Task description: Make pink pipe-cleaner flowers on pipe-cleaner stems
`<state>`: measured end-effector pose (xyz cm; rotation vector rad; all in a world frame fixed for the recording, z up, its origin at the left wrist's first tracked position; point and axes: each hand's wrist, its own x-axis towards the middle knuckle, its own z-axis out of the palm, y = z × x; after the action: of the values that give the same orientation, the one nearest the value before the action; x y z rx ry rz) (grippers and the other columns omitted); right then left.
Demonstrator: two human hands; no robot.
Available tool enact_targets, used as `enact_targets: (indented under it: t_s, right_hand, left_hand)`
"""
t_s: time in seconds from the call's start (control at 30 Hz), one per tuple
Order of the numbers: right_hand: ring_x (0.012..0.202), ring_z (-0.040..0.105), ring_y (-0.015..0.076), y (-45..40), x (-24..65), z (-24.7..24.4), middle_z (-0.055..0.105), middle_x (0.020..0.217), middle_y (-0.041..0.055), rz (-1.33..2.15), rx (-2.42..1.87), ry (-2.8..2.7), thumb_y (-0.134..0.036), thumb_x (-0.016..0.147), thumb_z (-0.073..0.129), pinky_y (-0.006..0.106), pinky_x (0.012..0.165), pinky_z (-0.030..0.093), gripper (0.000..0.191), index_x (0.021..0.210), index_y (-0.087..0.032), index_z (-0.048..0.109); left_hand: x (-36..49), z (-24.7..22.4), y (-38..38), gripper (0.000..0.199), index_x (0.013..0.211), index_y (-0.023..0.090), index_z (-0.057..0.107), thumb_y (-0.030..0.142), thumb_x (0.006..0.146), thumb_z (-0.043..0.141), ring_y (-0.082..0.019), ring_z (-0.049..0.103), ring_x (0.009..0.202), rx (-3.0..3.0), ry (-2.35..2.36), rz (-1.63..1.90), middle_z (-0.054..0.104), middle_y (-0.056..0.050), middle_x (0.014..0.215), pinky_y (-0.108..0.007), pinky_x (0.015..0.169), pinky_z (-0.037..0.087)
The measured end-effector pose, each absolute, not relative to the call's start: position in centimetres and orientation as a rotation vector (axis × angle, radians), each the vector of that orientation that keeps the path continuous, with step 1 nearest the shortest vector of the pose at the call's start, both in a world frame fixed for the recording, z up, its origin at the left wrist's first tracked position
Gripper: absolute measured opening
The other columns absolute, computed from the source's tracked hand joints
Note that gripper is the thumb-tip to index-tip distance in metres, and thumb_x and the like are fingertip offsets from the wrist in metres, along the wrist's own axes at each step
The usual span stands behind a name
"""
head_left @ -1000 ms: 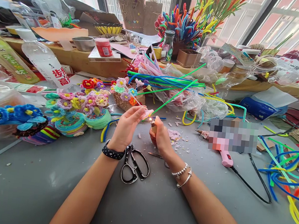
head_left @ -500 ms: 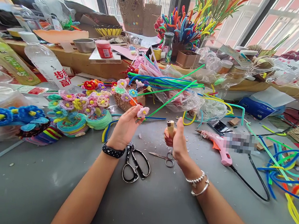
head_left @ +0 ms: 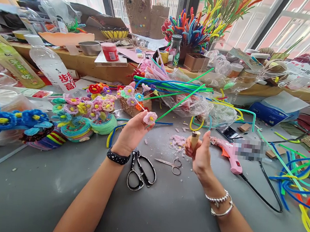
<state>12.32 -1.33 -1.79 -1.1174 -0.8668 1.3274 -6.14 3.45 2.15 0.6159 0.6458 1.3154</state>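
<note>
My left hand [head_left: 133, 133] is closed on a pale pink fuzzy flower [head_left: 150, 118] with a small yellow centre, held above the grey table. In my right hand [head_left: 201, 154], a cream lighter [head_left: 194, 139] stands upright, gripped by the fingers with the thumb raised beside it; no flame shows. Pink scraps [head_left: 177, 142] lie between the hands. Small metal scissors [head_left: 170, 164] rest just below the scraps. Larger black-handled scissors [head_left: 141, 171] lie nearer, beside my left wrist, their blades partly hidden.
Fuzzy flower pots [head_left: 77, 128] and bottles [head_left: 53, 64] stand at the left. A pink glue gun [head_left: 232, 153] with a black cable lies at the right, near tangled coloured stems [head_left: 293, 174]. Green stems [head_left: 175, 85] and plastic bags lie behind the hands.
My right hand has moved to the right and a little nearer with the lighter, uncovering the pink scraps. My left hand has barely shifted with the flower. The view has moved slightly.
</note>
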Motion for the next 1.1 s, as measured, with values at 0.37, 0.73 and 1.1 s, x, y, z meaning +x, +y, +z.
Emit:
enact_targets:
  t_s: [0.37, 0.73, 1.1]
  right_hand:
    - [0.035, 0.022, 0.0057, -1.29, 12.20, -1.76, 0.027, 0.041, -0.0060, 1.366, -1.127, -0.876, -0.071, 0.071, 0.021, 0.022, 0.037, 0.016, 0.061, 0.044, -0.018, 0.038]
    - [0.036, 0.021, 0.0057, -1.20, 12.37, -1.66, 0.027, 0.041, -0.0057, 1.340, -1.175, -0.877, -0.071, 0.071, 0.021, 0.022, 0.037, 0.014, 0.061, 0.045, -0.018, 0.037]
    - [0.040, 0.021, 0.0079, -1.37, 12.04, -2.26, 0.027, 0.044, -0.0049, 1.218, -1.271, -1.064, -0.070, 0.072, 0.023, 0.024, 0.040, 0.014, 0.060, 0.047, -0.018, 0.040]
  left_hand:
    - [-6.21, 1.91, 3.40, 0.008, 0.068, 0.016, 0.064, 0.022, 0.063, 0.064, -0.011, 0.056, 0.072, 0.820, 0.636, 1.331, 0.060, 0.001, 0.070, -0.024, 0.071, 0.042]
    - [-6.14, 2.48, 2.58, 0.007, 0.070, 0.017, 0.067, 0.022, 0.066, 0.063, -0.010, 0.049, 0.049, 1.321, 0.931, 1.283, 0.064, -0.001, 0.061, -0.024, 0.052, 0.034]
    - [-6.38, 2.57, 2.58, 0.018, 0.083, 0.020, 0.068, 0.017, 0.071, 0.055, -0.017, 0.059, 0.079, 1.466, 0.974, 1.176, 0.067, -0.005, 0.088, -0.026, 0.075, 0.042]
